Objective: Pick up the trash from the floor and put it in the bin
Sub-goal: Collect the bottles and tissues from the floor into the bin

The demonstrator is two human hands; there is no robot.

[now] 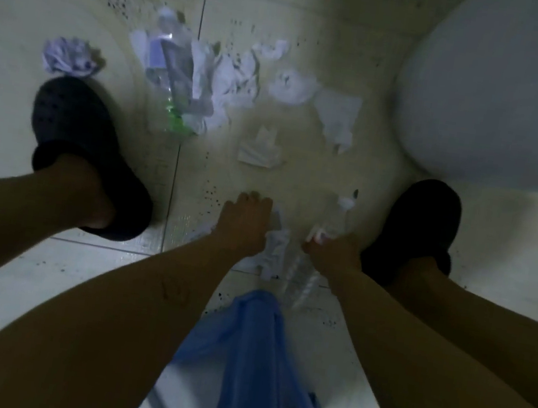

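Note:
My left hand (244, 223) reaches down to the tiled floor and holds a crumpled white paper (275, 249) that sticks out on its right side. My right hand (333, 252) grips a clear plastic bottle (331, 221) with a white cap, lying slanted between my hands and my right foot. A blue plastic bag (249, 356) hangs below my arms at the bottom centre. Farther out lie a clear bottle with a green cap (173, 66), a crumpled paper ball (70, 56) and several white tissues (259, 150).
My feet in dark clogs stand at the left (79, 142) and right (420, 221) of the trash. A large white rounded object (500, 98) fills the upper right. The pale floor tiles (298, 180) are speckled with dark spots.

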